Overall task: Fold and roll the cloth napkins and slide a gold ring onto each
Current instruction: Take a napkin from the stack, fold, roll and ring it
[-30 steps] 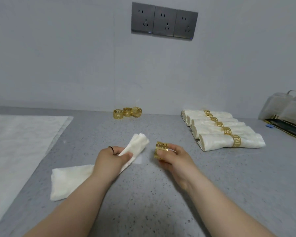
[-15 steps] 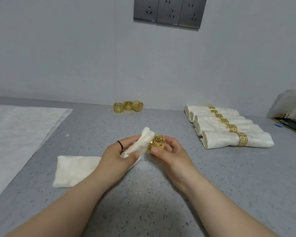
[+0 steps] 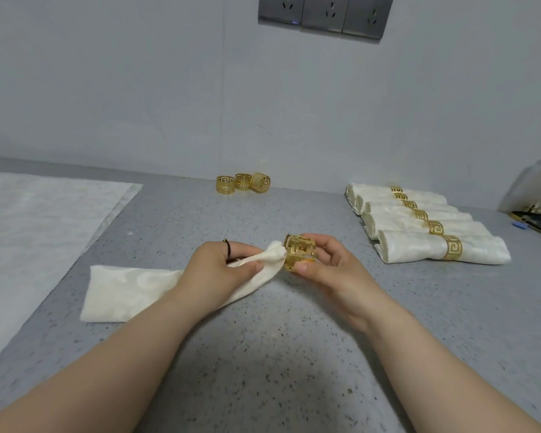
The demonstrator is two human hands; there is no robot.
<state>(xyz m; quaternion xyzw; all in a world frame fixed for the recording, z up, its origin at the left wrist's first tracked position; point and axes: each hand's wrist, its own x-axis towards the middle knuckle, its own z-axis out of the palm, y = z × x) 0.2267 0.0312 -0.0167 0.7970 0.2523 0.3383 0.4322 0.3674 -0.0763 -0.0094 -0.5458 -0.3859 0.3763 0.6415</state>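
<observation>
Mid-bench (image 3: pixel 294 364): left hand (image 3: pixel 219 267) pinches napkin (image 3: pixel 132 289) end narrow so the gold ring (image 3: pixel 300 253), gripped by right hand (image 3: pixel 331 273), slips on.

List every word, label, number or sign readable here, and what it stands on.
No readable text.
The wall sockets show only slot holes and a tiny blue mark, too small to read.
The spare gold rings carry a cut-out key pattern, not letters.
</observation>
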